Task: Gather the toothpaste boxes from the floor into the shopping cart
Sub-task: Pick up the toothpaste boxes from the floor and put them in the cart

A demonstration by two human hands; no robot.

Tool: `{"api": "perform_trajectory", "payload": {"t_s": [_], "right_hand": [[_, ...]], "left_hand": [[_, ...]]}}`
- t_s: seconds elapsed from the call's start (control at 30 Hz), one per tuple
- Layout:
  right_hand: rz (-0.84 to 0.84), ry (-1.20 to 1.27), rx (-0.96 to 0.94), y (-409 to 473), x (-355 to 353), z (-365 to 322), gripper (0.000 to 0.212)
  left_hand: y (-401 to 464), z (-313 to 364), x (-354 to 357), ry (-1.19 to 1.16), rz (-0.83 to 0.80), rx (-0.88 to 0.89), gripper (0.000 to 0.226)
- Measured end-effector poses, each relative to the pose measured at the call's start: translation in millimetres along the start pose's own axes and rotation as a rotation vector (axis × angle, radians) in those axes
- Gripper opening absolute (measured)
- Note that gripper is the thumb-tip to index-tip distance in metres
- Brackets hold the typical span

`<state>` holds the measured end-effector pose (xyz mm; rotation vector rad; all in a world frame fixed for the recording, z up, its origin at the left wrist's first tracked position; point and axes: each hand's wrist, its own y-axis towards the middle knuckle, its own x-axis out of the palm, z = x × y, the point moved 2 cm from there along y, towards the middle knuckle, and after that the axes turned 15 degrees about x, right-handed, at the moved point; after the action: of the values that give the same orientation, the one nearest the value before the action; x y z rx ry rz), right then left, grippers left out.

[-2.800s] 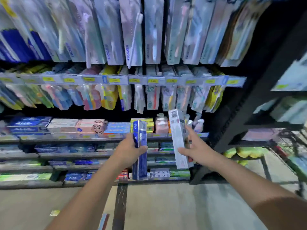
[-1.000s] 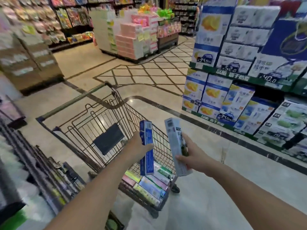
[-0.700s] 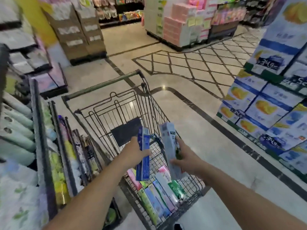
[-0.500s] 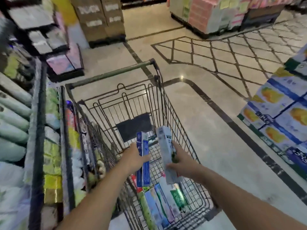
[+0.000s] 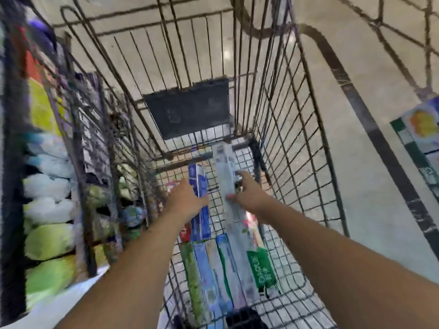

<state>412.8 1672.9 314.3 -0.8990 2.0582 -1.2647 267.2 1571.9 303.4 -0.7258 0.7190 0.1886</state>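
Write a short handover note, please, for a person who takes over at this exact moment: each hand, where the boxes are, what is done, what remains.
Left hand: grips the blue toothpaste box, low inside the shopping cart.
Right hand: grips the pale grey toothpaste box, also inside the basket, beside the blue one.
Done: a row of boxes already lies on the cart floor at the near end.
Left: release both held boxes onto the cart floor. Whether more boxes remain outside on the floor is not visible in this view.

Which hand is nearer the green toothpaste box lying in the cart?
Right. The right hand grips a pale grey box just above the green toothpaste box; the left hand, holding a blue box, sits farther left.
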Motion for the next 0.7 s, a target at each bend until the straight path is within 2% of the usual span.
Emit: {"api": "perform_trajectory", "payload": {"t_s": [0.2, 0.33, 0.53, 0.7], "right_hand": [[-0.015, -0.046, 0.021, 74, 28, 15, 0.068], [-0.026, -0.047, 0.067, 102, 44, 29, 0.066], [0.026, -0.175, 0.054, 107, 53, 47, 0.06], [0.103, -0.404, -0.044, 101, 49, 44, 0.042]], "left_hand": [[36, -25, 41, 0.078, 0.098, -0.086, 0.047], [45, -39, 56, 0.164, 0.107, -0.106, 0.054], [46, -46, 64, 0.215, 0.144, -0.098, 0.054], [49, -44, 75, 0.149, 0.092, -0.031, 0.051]]}}
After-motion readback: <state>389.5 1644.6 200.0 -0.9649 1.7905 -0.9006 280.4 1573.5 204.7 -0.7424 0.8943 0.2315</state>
